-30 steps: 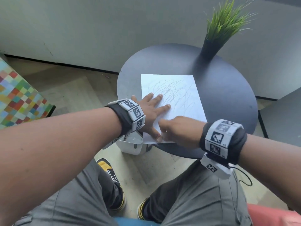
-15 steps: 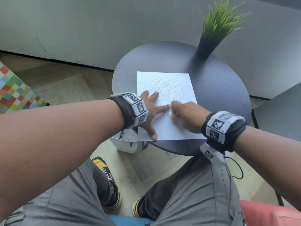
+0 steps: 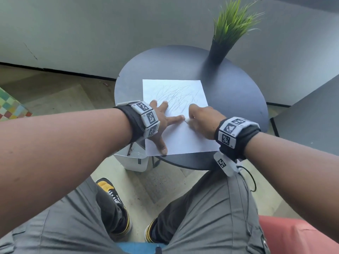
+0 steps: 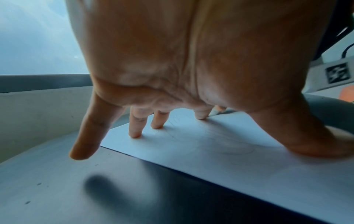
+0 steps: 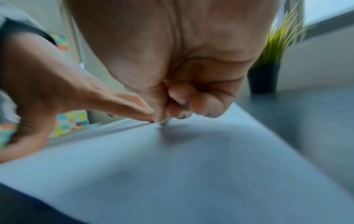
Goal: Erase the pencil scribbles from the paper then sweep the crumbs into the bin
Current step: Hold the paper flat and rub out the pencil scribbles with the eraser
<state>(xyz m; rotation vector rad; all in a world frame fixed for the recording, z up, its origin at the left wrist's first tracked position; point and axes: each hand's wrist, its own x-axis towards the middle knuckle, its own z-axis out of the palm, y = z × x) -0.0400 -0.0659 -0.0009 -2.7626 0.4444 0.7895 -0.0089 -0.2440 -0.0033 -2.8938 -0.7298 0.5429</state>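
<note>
Rubbing higher than a second ago, my right hand (image 3: pixel 200 120) now pinches the eraser (image 3: pixel 187 119) mid-frame beside my splayed left hand (image 3: pixel 161 121) pinning the paper (image 3: pixel 183 140), so its lower part looks cleaner while scribbles (image 3: pixel 176 96) above remain.

White paper (image 3: pixel 183 142) with grey scribbles (image 3: pixel 177 97), dark grey table (image 3: pixel 236 99).

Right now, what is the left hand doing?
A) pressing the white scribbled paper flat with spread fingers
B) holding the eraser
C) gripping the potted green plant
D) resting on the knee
A: the left hand lies spread on the white scribbled paper sheet, fingertips down, on the round dark table.
</note>
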